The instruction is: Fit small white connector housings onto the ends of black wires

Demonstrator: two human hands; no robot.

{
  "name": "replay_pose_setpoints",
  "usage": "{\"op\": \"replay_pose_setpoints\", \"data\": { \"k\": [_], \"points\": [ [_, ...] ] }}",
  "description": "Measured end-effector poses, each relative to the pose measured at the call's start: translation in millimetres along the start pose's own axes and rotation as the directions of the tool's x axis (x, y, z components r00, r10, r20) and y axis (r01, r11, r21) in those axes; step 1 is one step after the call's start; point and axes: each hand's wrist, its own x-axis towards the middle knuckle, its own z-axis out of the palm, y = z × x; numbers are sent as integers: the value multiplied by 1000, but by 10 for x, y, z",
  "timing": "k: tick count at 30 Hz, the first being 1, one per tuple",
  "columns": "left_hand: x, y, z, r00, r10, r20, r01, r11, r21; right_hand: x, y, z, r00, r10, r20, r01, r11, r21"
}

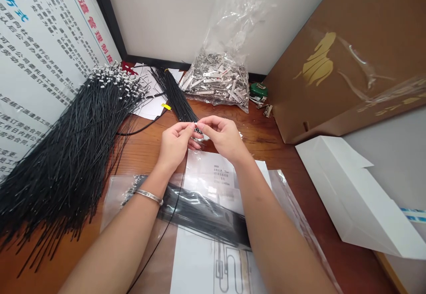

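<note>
My left hand (pixel 178 143) and my right hand (pixel 222 136) meet fingertip to fingertip above the table. Both pinch at the end of a thin black wire (pixel 156 246), where a tiny white tip shows between the fingers. From my left hand the wire trails down past the wrist to the bottom edge. Right behind the fingers lies a bundle of black wires (pixel 178 96), its near end with small metallic ends partly hidden. Below my forearms, a clear plastic bag (pixel 109 201) with black wires inside rests over a printed sheet (pixel 189 263).
A large heap of black wires with white connectors (pixel 66 161) leans at left against a printed board (pixel 43 41). At the back stand a bag of metal clips (pixel 216 81) and a green tape measure (pixel 258 92). A brown box (pixel 333 63) and white carton (pixel 353 196) flank the right.
</note>
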Motion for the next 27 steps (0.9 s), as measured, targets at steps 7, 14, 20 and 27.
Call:
{"op": "replay_pose_setpoints", "data": {
  "k": [7,14,20,27],
  "points": [
    [-5,-10,-10,1000,13,16,-13,1000,-14,-6,2,13,997,-67,-48,65,997,-47],
    [1,27,-4,1000,-24,-12,23,996,-88,-36,-19,43,970,-226,-94,200,953,-229],
    [-3,42,-1,998,-62,-15,60,994,-90,-48,-58,22,976,-204,-75,180,952,-248],
    [-8,17,-18,1000,-21,-3,21,999,-45,-50,-64,-3,981,-171,-93,149,967,-206]
  ]
}}
